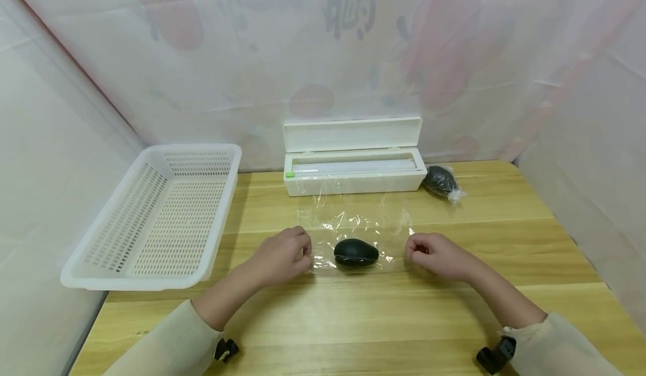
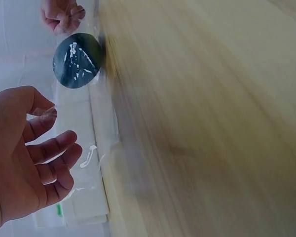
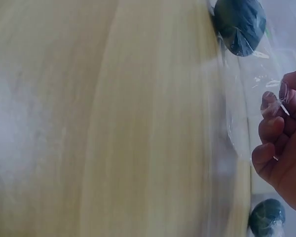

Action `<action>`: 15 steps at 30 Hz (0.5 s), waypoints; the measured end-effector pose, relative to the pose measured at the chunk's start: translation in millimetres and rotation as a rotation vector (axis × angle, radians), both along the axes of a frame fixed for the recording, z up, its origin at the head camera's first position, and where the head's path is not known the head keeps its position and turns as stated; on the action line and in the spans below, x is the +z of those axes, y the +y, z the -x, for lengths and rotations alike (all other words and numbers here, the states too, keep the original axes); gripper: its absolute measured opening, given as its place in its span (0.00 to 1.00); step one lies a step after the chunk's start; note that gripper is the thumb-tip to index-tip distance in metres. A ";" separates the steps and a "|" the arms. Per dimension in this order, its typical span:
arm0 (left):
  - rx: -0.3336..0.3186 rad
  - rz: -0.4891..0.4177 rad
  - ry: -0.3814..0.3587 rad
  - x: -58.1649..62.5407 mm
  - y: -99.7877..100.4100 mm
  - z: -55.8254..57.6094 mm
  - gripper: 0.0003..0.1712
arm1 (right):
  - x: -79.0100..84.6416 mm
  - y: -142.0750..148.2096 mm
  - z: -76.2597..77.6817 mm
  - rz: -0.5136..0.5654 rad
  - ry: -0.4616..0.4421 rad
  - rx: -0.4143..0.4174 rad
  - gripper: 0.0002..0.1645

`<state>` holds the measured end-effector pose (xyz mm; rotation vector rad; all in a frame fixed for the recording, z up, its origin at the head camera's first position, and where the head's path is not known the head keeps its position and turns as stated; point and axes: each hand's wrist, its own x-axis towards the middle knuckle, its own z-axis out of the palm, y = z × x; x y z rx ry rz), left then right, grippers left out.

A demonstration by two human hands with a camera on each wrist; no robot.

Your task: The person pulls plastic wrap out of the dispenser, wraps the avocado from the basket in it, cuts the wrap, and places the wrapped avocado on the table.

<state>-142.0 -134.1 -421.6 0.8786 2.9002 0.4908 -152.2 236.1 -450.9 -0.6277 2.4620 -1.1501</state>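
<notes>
A dark green avocado [image 1: 355,252] lies on the wooden table under a sheet of clear plastic wrap [image 1: 348,221], whose near edge crosses over it. The sheet stretches back to the wrap box [image 1: 353,184]. At its near left corner my left hand [image 1: 284,255] pinches the film between thumb and forefinger, the other fingers loosely bent in the left wrist view. My right hand [image 1: 441,255] pinches the opposite corner; the right wrist view shows film bunched at its fingertips [image 3: 270,101]. Both hands are apart from the avocado, one on each side.
The white box stands with its lid [image 1: 353,134] raised and a film roll [image 1: 353,166] inside. Beside its right end lies a wrapped avocado [image 1: 441,181]. A white plastic basket [image 1: 176,224] sits at the left. Printed cloth [image 1: 313,56] hangs behind the table.
</notes>
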 end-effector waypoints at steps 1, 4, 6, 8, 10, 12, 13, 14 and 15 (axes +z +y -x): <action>0.003 0.000 -0.001 -0.1 -0.4 0.4 0.03 | 0.4 1.2 0.3 0.011 -0.018 -0.002 0.05; 0.008 -0.003 -0.002 -0.1 -1.6 1.1 0.03 | 1.3 4.1 1.0 0.040 -0.053 -0.003 0.05; 0.009 -0.009 -0.002 -0.3 -2.3 1.6 0.03 | 0.9 5.0 1.3 0.059 -0.071 -0.001 0.06; 0.013 -0.013 -0.005 -0.5 -2.5 2.2 0.03 | 0.0 4.9 1.7 0.073 -0.080 -0.001 0.05; 0.019 -0.014 -0.014 -1.1 -2.4 3.2 0.03 | -1.8 4.3 2.0 0.079 -0.087 -0.007 0.05; 0.028 -0.012 -0.029 -1.8 -1.9 4.3 0.03 | -4.4 3.3 2.8 0.077 -0.086 -0.013 0.05; 0.031 -0.010 -0.035 -2.2 -1.3 5.1 0.03 | -5.8 2.8 3.2 0.073 -0.083 -0.016 0.05; 0.035 -0.008 -0.043 -2.7 -0.8 5.9 0.03 | -7.2 2.2 3.8 0.068 -0.079 -0.020 0.05; 0.039 -0.007 -0.050 -3.5 -0.1 6.9 0.02 | -8.4 1.6 4.4 0.063 -0.077 -0.024 0.05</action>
